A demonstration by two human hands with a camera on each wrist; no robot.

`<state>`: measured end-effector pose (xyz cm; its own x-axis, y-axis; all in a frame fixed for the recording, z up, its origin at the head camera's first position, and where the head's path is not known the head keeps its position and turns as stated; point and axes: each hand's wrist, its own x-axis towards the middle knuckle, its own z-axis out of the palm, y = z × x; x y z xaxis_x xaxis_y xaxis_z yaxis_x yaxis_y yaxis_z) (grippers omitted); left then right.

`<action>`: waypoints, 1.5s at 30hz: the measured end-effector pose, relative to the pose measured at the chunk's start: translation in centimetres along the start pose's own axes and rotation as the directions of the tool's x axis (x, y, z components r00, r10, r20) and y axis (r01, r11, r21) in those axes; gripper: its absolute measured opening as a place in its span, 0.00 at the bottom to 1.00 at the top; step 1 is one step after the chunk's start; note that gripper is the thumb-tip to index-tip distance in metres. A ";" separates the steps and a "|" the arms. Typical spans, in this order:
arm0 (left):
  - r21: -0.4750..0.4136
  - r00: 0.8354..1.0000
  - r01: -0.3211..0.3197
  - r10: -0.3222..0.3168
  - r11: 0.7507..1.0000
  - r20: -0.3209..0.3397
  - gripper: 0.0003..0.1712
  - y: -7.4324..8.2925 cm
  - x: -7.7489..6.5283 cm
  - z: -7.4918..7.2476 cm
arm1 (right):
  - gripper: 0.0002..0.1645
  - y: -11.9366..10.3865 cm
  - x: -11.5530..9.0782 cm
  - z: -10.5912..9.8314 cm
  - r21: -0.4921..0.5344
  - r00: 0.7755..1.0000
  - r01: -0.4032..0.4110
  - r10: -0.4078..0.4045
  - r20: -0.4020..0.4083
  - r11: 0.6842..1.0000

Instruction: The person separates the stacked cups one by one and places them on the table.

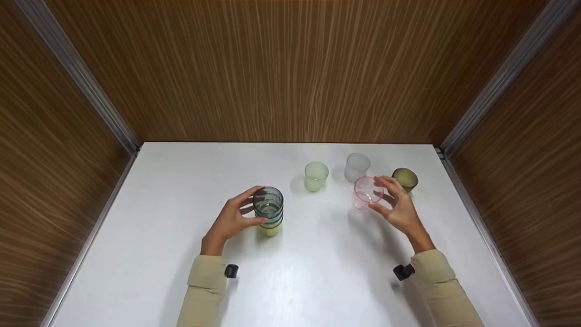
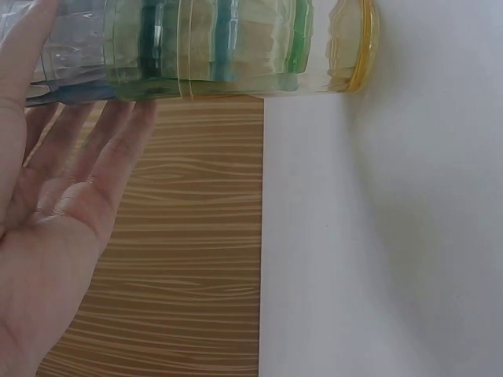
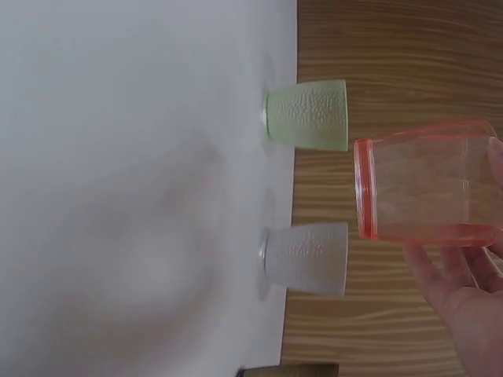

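Left hand [image 1: 230,220] gripping the stack of nested cups [image 1: 269,210], right hand [image 1: 401,211] pinching the pink cup [image 1: 364,195] clear of the bench [image 1: 299,281], I seem midway through stacking; the next move likely calls for bringing it toward my left hand, squarely over the stack's mouth.

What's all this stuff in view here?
Cup stack: one (cup count unclear), blue, green, yellow, left of centre
Pink cup: one, pink, right of centre
Green cup: one, pale green, back centre
Frosted cup: one, whitish, back right
Olive cup: one, olive, far right
Table: one, white, beneath
Panels: three, brown wood-grain, back and sides
Metal strips: several, grey, along panel edges
Wrist devices: two, black, at the wrists
Sleeves: two, beige, foreground
Left hand: one, bare, holding cup stack
Right hand: one, bare, holding pink cup
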<state>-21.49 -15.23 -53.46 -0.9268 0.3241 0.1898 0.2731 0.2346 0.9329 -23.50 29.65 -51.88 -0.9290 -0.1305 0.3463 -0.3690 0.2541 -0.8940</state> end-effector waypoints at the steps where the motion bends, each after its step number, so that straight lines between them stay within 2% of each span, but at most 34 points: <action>1: 0.001 1.000 0.001 -0.001 1.000 0.000 0.49 0.0 0.0 0.0 | 0.42 0.1 -0.1 -0.3 -0.013 1.000 -0.005 0.005 -0.006 1.000; 16: -0.004 1.000 0.026 -0.026 1.000 -0.006 0.49 0.1 0.0 0.0 | 0.42 1.5 -2.5 -4.6 -0.067 0.992 -0.056 0.048 -0.113 0.996; 23: 0.006 1.000 0.019 -0.019 1.000 -0.003 0.49 0.0 -0.1 -0.2 | 0.41 2.5 -3.7 -6.2 -0.055 0.984 -0.062 0.052 -0.170 0.997; 31: 0.004 1.000 0.023 -0.023 1.000 -0.008 0.49 -0.2 -0.3 -0.3 | 0.41 3.6 -4.8 -8.0 -0.109 0.976 -0.101 0.077 -0.205 0.989; 37: 0.004 1.000 0.028 -0.028 1.000 -0.011 0.49 -0.1 -0.3 -0.3 | 0.40 4.8 -5.4 -9.4 -0.109 0.957 -0.165 0.132 -0.260 0.980; 45: 0.001 1.000 0.000 0.000 1.000 -0.014 0.50 -0.2 -0.3 -0.3 | 0.40 5.8 -5.8 -10.9 -0.113 0.911 -0.303 0.252 -0.327 0.946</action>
<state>-21.36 -15.60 -53.62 -0.9302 0.3116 0.1939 0.2732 0.2354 0.9327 -20.51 42.30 -55.97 -0.9485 0.2588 0.1827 -0.0711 0.3881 -0.9189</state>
